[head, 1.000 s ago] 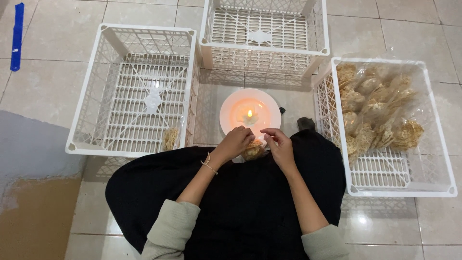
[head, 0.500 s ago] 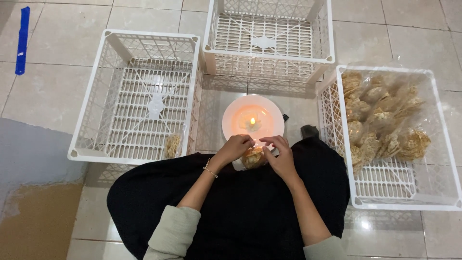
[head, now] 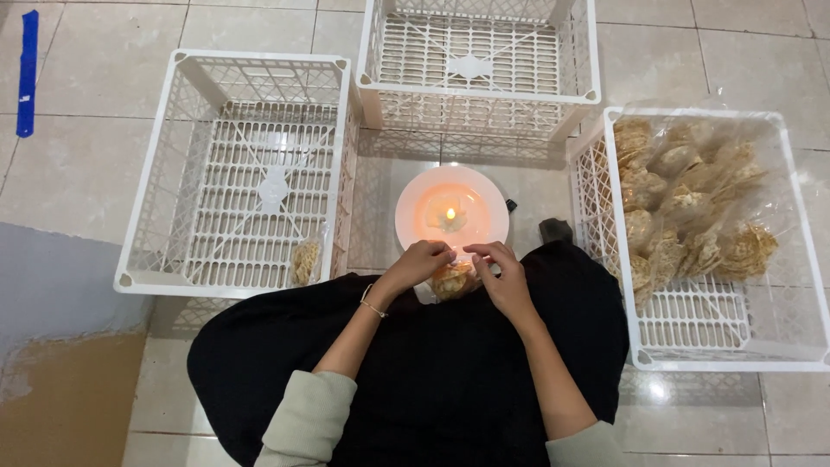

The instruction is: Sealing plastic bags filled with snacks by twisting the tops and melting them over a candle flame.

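Your left hand (head: 421,262) and right hand (head: 500,275) pinch the top of a small bag of crackers (head: 452,279) by the candle plate (head: 406,216); it looks light, crinkly, breakable, so hold only its top edge.

Three white crates (head: 259,78), one lit candle (head: 450,214), one plate (head: 411,216).

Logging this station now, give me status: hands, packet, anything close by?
Left hand and right hand both pinching small cracker packet. Lit candle on plate just beyond the hands.
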